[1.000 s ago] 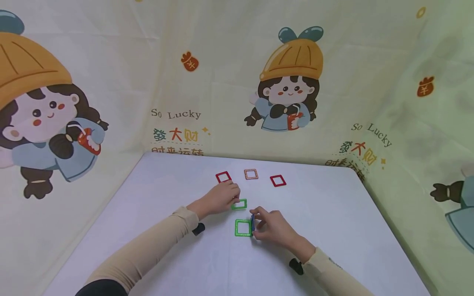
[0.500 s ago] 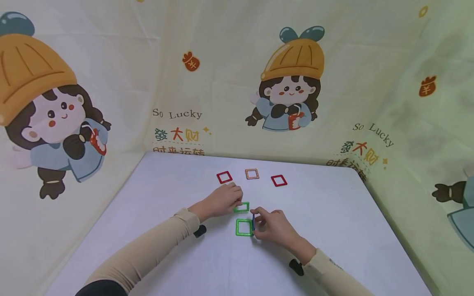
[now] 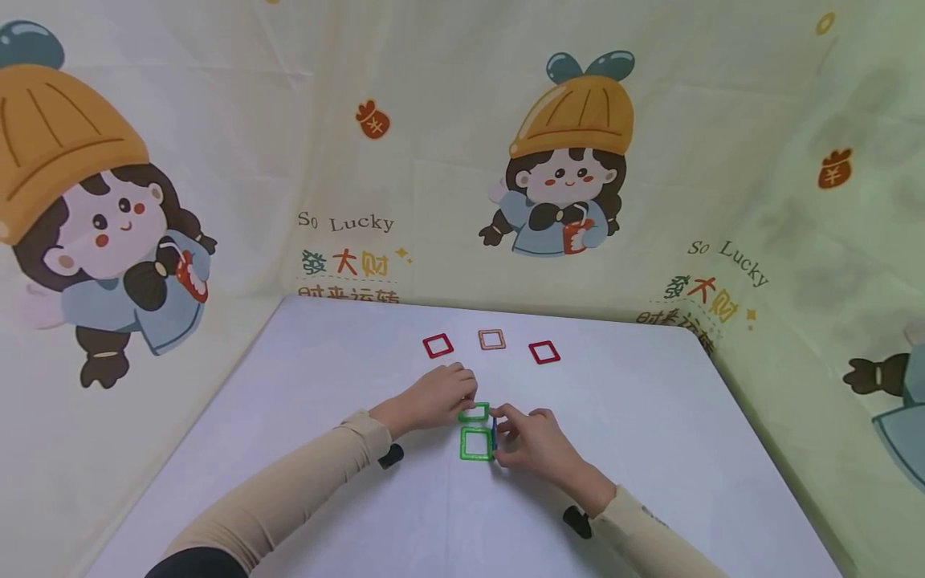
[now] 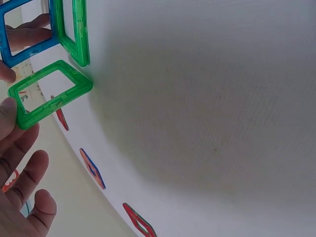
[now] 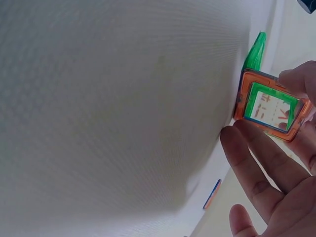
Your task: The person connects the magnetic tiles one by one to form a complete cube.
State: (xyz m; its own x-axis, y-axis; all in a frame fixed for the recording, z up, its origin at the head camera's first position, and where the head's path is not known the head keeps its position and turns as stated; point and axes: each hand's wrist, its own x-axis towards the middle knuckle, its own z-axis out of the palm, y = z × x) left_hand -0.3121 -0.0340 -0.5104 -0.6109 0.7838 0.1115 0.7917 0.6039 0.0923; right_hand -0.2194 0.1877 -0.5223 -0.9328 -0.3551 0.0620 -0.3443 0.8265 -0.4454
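Left hand (image 3: 437,395) pinches green frame (image 4: 54,104), right hand (image 3: 536,445) blue frame (image 4: 32,50).

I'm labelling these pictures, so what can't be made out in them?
Head view: face of the blue frame, turned edge-on.
Head view: a corner of the farther green frame, behind the left hand.
Left wrist view: part of the nearer green frame, cut off by the top edge.
Right wrist view: part of the right hand, beyond the right edge.

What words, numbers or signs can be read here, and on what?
"So Lucky": twice, cream printed fabric backdrop.
"發大财": beneath each.
"¥": two red money bags printed there.
Lower Chinese row: partly hidden behind white table.
Dark mark, beige right sleeve: too small.
Coloured plastic frames: none readable.
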